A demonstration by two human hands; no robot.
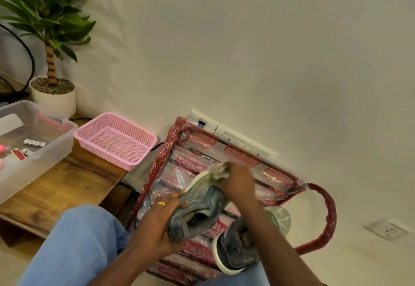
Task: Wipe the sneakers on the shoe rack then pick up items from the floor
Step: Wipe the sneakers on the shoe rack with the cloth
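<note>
Wiping step in hand. A grey-green sneaker (197, 209) is gripped by the left hand (157, 222) above the plastic-wrapped red shoe rack (170, 150); a crumpled white cloth (219, 171) is clutched in the right hand (238, 182) — blurred — against its toe. Next, probably: the dark grey sneaker (238, 247) on the rack.

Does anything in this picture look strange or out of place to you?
One thing: the shoe rack is still wrapped in printed red-and-clear plastic packaging, and the second sneaker rests right on that wrap. Nothing looks spilled or broken; the left hand holds a grey sneaker while the right hand wipes its toe with a cloth.
</note>
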